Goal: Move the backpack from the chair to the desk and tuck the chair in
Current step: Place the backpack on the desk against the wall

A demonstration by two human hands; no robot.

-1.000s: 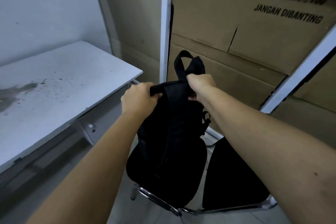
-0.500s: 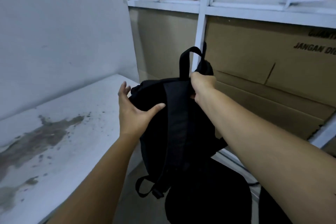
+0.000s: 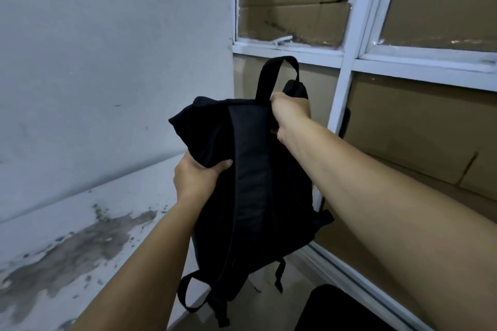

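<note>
The black backpack (image 3: 255, 183) hangs upright in the air in front of me, its straps facing me and its lower part over the desk's right end. My right hand (image 3: 289, 115) grips its top just beside the carry loop. My left hand (image 3: 197, 179) clutches the fabric on its left side, lower down. The white desk (image 3: 88, 226), stained grey and brown, stretches away to the left below the bag. Only a black corner of the chair (image 3: 347, 312) shows at the bottom right.
A white wall (image 3: 107, 62) rises behind the desk. Straight ahead and to the right stands a white window frame (image 3: 347, 67) with brown cardboard boxes (image 3: 419, 137) stacked behind it. A strip of pale floor shows between desk and chair.
The backpack has risen off the chair and shifted left toward the desk. My left hand went from the bag's top to an open palm, then closed on its left side. The view tilted upward.
</note>
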